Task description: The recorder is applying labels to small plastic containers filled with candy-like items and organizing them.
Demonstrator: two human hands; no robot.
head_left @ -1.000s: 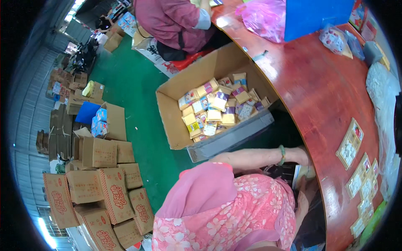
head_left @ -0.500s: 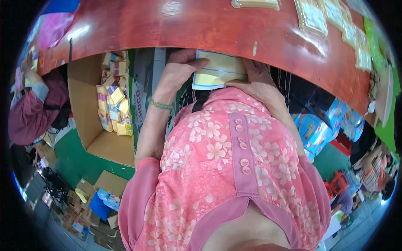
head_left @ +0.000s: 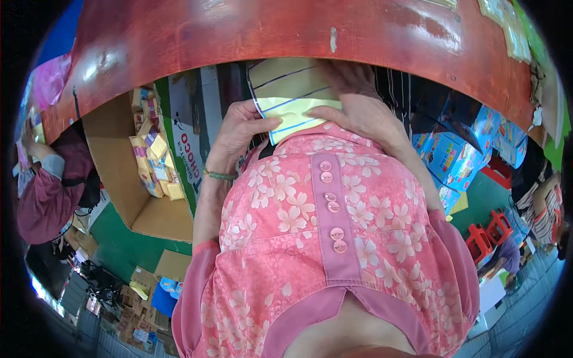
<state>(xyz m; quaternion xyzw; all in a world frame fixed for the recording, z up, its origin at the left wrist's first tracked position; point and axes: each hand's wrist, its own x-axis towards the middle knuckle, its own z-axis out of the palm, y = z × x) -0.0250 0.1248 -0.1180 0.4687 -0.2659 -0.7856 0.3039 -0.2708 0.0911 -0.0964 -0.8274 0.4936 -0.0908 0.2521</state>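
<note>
Head view: at upper centre, beside the red worktop [head_left: 268, 33], fingers of the left hand [head_left: 239, 128] grip a blue-striped yellow sheet [head_left: 292, 89]; the right hand [head_left: 371, 116] lays its thumb on it, other fingers too shadowed to tell.

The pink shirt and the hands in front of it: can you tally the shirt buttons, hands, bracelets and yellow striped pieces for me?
Shirt buttons: 6
Hands: 2, left hand and right hand
Bracelet: 1
Yellow piece: 1, held in both hands; single sheet or stack, I cannot tell
Total: 10
</note>
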